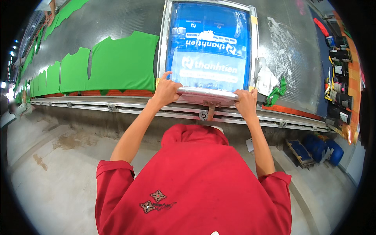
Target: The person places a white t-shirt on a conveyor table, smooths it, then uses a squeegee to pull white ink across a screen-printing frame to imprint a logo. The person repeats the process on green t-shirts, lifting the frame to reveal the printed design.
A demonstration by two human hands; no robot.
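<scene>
A screen-printing frame (253,43) with pale metal edges lies across the long dark table. Its inside is covered with blue and light-blue printed film (209,53). My left hand (166,92) grips the near left corner, index finger up along the side and thumb over the near edge. At the near right corner, my right hand (246,102) has its fingers bent over the rim. Both hands are closed on the frame; their undersides are hidden. Just left of the frame, green cut fabric pieces (123,64) lie flat in a row.
A metal rail (137,109) runs along the table's near edge, with a bracket (211,111) below the frame. Right of it lie a white rag (267,80) and a green scrap (278,93). Black jars (340,55) line the far right. Another person's arm (50,17) shows at upper left.
</scene>
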